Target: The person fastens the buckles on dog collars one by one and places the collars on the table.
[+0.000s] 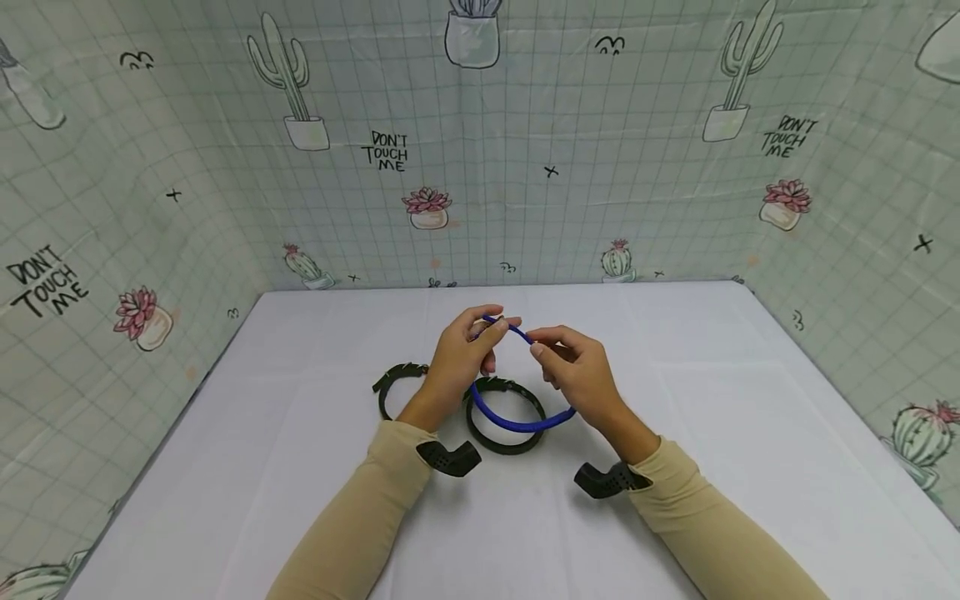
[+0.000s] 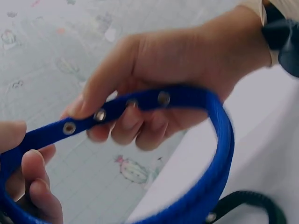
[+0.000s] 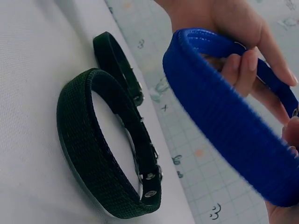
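A blue dog collar (image 1: 522, 427), closed into a loop, is held up over the table between both hands. My left hand (image 1: 457, 354) pinches its strap at the upper left, with the thumb on top. On the right side, my right hand (image 1: 588, 375) pinches the same strap between thumb and index finger. Several metal eyelets (image 2: 69, 128) line the thin part of the strap in the left wrist view. The wide ribbed band (image 3: 219, 116) of the collar hangs toward the camera in the right wrist view. The collar's buckle is hidden by the fingers.
A dark green collar (image 1: 510, 450) lies looped on the white table (image 1: 712, 467), below the blue one. Another dark green collar (image 1: 383, 396) lies to its left, partly behind the left wrist. Patterned cloth (image 1: 525, 108) hangs around the back and sides.
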